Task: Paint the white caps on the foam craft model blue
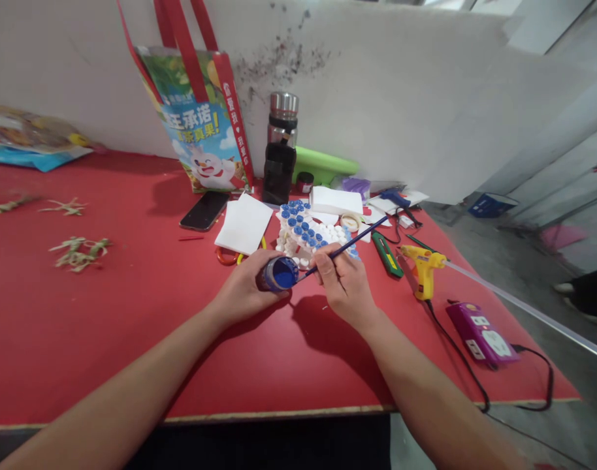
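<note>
My left hand (242, 292) is wrapped round a small open jar of blue paint (279, 273), tilted so its mouth faces me. My right hand (345, 282) pinches a thin paintbrush (350, 244) whose tip dips into the jar's mouth. Just behind both hands sits a white foam block (306, 236) studded with round pieces, some painted blue and some still white.
On the red table (132, 313) lie white foam sheets (244, 223), a phone (205, 210), a dark bottle (280, 153), a printed bag (200, 124), a green utility knife (387, 253), a yellow glue gun (423, 267), a purple power strip (481, 333) and dried plant bits (78, 251).
</note>
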The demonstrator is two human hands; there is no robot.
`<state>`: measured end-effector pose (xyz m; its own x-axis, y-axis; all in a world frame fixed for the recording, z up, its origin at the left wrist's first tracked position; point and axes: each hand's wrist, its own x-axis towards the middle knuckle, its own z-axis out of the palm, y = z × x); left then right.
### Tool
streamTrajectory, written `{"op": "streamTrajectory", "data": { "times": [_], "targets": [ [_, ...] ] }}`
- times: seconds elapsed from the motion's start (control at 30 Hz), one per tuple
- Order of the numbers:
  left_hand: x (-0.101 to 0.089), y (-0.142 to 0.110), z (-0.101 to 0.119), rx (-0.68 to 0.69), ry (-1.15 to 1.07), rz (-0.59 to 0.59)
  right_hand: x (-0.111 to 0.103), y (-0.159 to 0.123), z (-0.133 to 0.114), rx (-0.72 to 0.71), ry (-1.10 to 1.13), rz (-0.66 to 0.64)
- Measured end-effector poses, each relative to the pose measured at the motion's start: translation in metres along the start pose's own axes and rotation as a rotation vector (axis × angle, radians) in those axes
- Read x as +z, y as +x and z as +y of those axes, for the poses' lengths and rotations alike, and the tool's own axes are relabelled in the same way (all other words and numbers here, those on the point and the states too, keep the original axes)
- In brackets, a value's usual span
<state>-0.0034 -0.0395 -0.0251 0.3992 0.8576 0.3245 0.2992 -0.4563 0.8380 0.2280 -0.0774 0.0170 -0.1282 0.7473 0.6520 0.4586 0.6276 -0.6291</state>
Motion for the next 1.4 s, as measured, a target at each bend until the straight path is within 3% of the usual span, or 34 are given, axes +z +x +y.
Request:
{"op": "streamTrajectory", "data": {
  "times": [0.2,0.73,1.0,1.13,1.4],
  "targets": [
    [0.001,0.0,0.001,0.006,-0.009,-0.01,0.001,-0.001,0.0,0.038,0.022,0.071],
    [0.0,0.0,0.002,-0.006,-0.014,-0.009,0.002,0.0,-0.002,0.156,0.097,0.103],
    [-0.001,0.003,0.001,-0.025,0.045,0.001,-0.034,0.009,0.006,0.212,0.146,0.346],
    [-0.002,0.004,0.001,-0.03,0.03,0.006,-0.042,-0.002,0.011,0.184,0.12,0.35],
    [-0.002,0.002,-0.002,-0.096,-0.032,0.032,-0.033,-0.013,0.018,0.246,0.149,0.238]
  ]
}}
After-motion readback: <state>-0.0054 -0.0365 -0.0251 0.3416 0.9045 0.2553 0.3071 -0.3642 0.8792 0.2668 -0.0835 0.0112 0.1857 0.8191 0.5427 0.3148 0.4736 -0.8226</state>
